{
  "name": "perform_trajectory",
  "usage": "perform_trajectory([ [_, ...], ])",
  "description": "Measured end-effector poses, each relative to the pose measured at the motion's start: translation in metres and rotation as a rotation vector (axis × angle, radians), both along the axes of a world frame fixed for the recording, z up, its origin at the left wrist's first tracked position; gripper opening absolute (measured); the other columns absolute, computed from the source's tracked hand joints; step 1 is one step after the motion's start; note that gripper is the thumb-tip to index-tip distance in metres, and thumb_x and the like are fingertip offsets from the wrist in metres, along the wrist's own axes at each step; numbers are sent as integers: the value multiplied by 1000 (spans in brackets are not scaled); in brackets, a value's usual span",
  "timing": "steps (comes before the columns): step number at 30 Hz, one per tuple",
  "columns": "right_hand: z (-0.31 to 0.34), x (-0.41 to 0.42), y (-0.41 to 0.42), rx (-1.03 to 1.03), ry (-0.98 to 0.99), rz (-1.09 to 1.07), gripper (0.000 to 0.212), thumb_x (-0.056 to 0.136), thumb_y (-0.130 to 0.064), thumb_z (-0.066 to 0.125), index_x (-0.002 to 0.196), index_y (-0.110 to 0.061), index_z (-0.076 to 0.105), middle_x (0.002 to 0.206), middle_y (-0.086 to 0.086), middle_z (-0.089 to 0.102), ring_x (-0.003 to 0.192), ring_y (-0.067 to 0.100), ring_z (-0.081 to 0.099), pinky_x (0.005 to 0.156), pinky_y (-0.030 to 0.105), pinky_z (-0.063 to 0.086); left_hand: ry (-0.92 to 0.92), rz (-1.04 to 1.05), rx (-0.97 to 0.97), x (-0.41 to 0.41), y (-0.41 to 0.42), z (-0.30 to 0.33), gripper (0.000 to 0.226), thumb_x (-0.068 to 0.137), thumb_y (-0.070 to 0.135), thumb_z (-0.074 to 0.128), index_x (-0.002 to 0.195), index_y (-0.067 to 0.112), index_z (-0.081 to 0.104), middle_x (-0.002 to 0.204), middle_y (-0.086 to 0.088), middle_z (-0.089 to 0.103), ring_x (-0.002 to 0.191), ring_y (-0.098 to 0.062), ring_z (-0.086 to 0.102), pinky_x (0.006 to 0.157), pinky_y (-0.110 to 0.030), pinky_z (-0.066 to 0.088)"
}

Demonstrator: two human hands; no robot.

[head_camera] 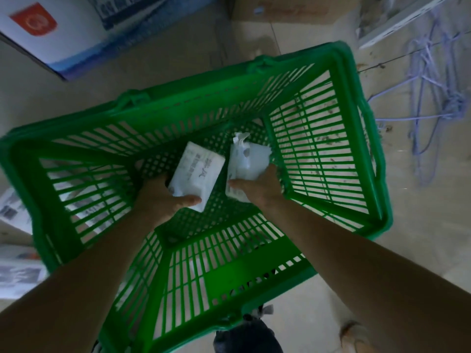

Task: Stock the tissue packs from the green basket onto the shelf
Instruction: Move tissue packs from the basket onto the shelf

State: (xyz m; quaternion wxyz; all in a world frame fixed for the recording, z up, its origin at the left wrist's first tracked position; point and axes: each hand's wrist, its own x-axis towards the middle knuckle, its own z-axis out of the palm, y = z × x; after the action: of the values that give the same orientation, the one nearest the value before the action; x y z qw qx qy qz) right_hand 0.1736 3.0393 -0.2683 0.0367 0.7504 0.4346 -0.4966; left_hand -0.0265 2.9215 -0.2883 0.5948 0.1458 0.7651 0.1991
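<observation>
1. Both forearms reach down past the near wall of the green basket (193,276), which stands on the floor (420,200), so the person must bend in deep.
2. Left hand (163,197) has its grip closed round one tissue pack (196,174), thumb across the near end.
3. Right hand (260,184) grips a second tissue pack (244,161), probably so both lift out together.
4. Beyond lie cardboard boxes (51,26); no shelf is in view.

Red-emblem white box (51,29) upper left; purple hangers (430,98) on floor (420,212) right.
</observation>
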Motion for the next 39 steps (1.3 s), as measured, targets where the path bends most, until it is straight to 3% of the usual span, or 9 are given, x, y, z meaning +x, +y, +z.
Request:
perform_trajectory([
  [9,14,11,-6,43,57,-34,73,69,-27,91,125,-16,45,124,9,65,95,21,67,77,31,58,-15,24,-151,15,-24,8,102,54,27,104,140,5,54,123,-9,66,108,-29,63,94,-37,54],
  [12,23,11,-16,61,133,-91,82,75,-29,83,144,-12,44,137,12,61,118,31,64,100,48,57,-97,125,-191,19,-29,17,101,56,32,103,141,7,55,127,-9,68,114,-30,65,104,-42,53],
  [17,20,6,-33,121,143,-113,72,89,-18,78,150,-7,41,142,14,60,123,25,61,106,39,52,-122,231,-201,22,-36,26,104,57,33,102,142,8,49,128,-9,67,112,-30,66,80,-36,58],
  [24,8,-11,-48,-8,40,-5,111,60,-32,100,146,-9,34,138,10,55,124,26,58,107,41,51,-176,356,-188,31,-41,25,51,67,24,98,109,14,72,105,-4,76,103,-27,71,87,-34,58],
  [28,7,-16,-48,-86,-2,37,118,58,-20,98,151,-8,26,144,14,50,132,30,53,112,46,49,-189,380,-168,33,-44,27,56,70,17,96,121,8,74,105,-4,76,91,-19,70,87,-32,55],
  [32,15,-9,-56,-104,108,6,84,65,-9,91,140,-7,54,132,10,66,120,24,65,102,40,58,-199,378,-131,32,-50,38,66,68,21,97,128,9,71,119,-10,76,108,-29,71,100,-41,57],
  [34,23,-3,-62,-115,222,-77,66,68,0,89,129,-6,65,117,6,74,105,19,71,79,24,63,-211,407,-98,29,-52,50,66,69,20,96,129,10,70,120,-10,76,110,-29,72,102,-45,57],
  [36,39,3,-65,-122,263,-112,50,69,1,88,115,-11,72,101,-3,77,89,12,73,60,11,57,-200,418,-58,25,-54,67,58,71,16,95,124,10,72,116,-10,78,107,-29,74,93,-39,60],
  [39,71,11,-64,-199,348,-99,39,66,-8,87,101,-22,76,89,-8,81,81,11,77,60,16,59,-217,400,-1,21,-61,97,40,65,17,96,101,23,78,100,2,84,97,-21,78,80,-31,63],
])
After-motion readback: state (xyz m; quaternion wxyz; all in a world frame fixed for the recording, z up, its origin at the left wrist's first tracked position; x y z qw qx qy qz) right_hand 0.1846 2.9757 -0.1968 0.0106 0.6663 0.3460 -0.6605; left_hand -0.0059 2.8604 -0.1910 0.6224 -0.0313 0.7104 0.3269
